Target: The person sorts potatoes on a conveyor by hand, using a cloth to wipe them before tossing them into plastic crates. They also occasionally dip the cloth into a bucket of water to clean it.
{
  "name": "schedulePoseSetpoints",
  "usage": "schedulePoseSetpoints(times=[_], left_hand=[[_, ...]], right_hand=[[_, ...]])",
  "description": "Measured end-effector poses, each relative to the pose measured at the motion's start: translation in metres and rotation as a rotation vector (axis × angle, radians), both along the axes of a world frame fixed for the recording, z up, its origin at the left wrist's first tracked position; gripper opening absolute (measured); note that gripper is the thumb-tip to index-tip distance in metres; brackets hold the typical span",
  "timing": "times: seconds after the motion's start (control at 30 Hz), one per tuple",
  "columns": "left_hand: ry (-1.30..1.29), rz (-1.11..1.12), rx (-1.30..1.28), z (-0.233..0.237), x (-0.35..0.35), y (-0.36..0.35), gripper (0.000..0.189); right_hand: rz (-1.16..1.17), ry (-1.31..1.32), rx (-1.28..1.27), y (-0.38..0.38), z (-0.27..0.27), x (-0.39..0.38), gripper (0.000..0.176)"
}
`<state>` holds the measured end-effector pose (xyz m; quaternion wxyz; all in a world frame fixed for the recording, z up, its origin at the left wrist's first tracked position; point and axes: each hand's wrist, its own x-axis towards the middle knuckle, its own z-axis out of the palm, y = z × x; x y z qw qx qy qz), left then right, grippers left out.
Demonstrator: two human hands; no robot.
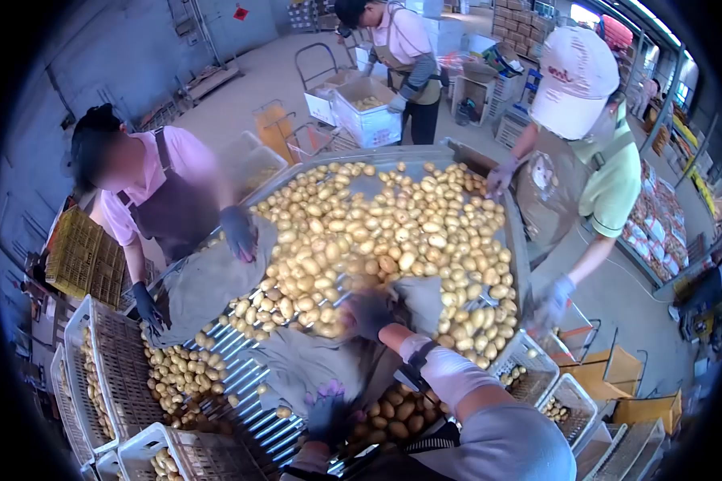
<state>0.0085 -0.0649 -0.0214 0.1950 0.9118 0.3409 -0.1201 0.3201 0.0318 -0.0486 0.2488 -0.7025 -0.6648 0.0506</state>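
Many potatoes (377, 224) cover a metal sorting table (517, 240) with rollers (253, 385) at its near left. My right hand (369, 313), in a dark glove and blurred, is over the potatoes at the centre, beside a grey cloth (321, 365). What its fingers hold, if anything, is hard to make out. Lower down, my left hand (329, 413), in a dark glove with purple fingertips, lies at the cloth's near edge with its fingers spread. Larger, darker potatoes (397, 413) are between my arms at the near edge.
A co-worker (168, 184) at the left has gloved hands on another grey cloth (208, 289). A capped co-worker (586, 160) stands at the right. Behind, a person (405, 64) handles a white box (369, 116). Crates (124, 369) at left and a basket (529, 369) at right hold potatoes.
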Motion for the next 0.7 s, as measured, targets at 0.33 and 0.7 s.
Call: schedulePoseSetpoints(times=[0.33,0.7], left_hand=[[-0.182,0.14,0.121,-0.027,-0.057,-0.035,0.082],[-0.372,0.25,0.056,-0.033,-0.047,-0.034,0.054]], right_hand=[[-0.779,0.216,0.473,-0.313,-0.009,0.007,0.039],[-0.562,0.121,0.249,-0.283,0.038,-0.007,0.064]])
